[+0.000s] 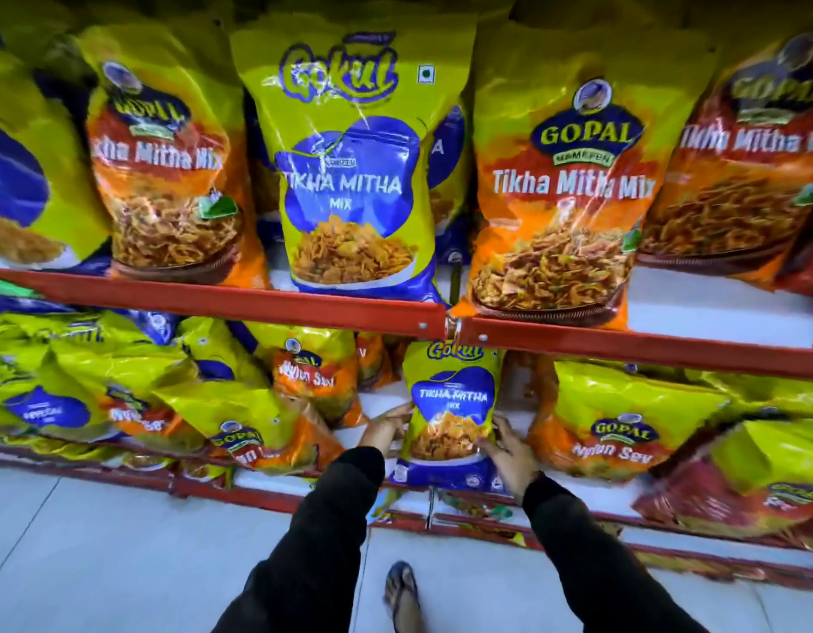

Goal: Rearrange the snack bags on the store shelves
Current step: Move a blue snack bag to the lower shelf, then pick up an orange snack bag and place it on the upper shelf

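Note:
A small yellow and blue Gokul Tikha Mitha Mix bag [450, 404] stands upright on the lower shelf [277, 493], its top just under the red upper shelf edge [213, 296]. My left hand [386, 427] grips its left side and my right hand [509, 454] grips its lower right side. A larger bag of the same kind [350, 166] stands on the upper shelf directly above, between orange Gopal Tikha Mitha Mix bags [560, 198].
Gopal Nylon Sev bags [619, 431] lean on the lower shelf right of the held bag, and several tumbled yellow bags [249, 431] lie to its left. White floor tiles [121, 541] and my sandalled foot [402, 591] are below.

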Motion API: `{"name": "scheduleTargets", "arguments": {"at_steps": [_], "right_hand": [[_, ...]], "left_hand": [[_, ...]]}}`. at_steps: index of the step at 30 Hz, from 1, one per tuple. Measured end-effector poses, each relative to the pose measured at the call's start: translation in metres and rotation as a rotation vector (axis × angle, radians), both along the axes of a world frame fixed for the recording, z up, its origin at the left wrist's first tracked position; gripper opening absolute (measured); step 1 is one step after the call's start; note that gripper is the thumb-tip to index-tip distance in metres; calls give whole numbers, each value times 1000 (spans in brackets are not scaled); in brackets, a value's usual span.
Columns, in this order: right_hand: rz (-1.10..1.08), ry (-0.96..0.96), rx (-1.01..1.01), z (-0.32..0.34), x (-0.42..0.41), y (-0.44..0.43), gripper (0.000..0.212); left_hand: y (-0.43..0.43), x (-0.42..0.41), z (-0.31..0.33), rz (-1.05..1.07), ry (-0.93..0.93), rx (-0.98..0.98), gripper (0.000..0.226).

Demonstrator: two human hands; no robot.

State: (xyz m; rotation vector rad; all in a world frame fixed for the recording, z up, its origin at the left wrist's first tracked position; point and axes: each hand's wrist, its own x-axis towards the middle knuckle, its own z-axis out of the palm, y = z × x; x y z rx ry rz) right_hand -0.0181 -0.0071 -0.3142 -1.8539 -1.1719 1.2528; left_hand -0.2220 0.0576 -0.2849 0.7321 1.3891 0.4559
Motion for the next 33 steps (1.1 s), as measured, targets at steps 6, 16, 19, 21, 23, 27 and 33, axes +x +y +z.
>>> {"name": "scheduleTargets", "arguments": {"at_steps": [6, 16, 19, 21, 23, 27, 33], "right_hand": [[45, -23, -93, -2, 0, -7, 68], [115, -502, 363, 59, -32, -63, 54], [105, -554, 520, 89, -50, -67, 52], [106, -566, 604, 113, -63, -62, 50], [109, -557, 693, 144, -79, -54, 48], [84, -478, 894, 210, -114, -26, 46], [51, -189, 956, 289, -180, 34, 50]], "left_hand": [[-6, -1, 2, -4, 23, 56, 51], [-81, -11, 35, 114, 253, 527, 37], [-92, -21, 62, 122, 294, 769, 36], [-90, -30, 84, 133, 308, 937, 38], [-84, -41, 111, 167, 336, 1068, 38], [-62, -67, 171, 293, 348, 1252, 38], [-2, -132, 247, 460, 344, 1405, 37]]}}
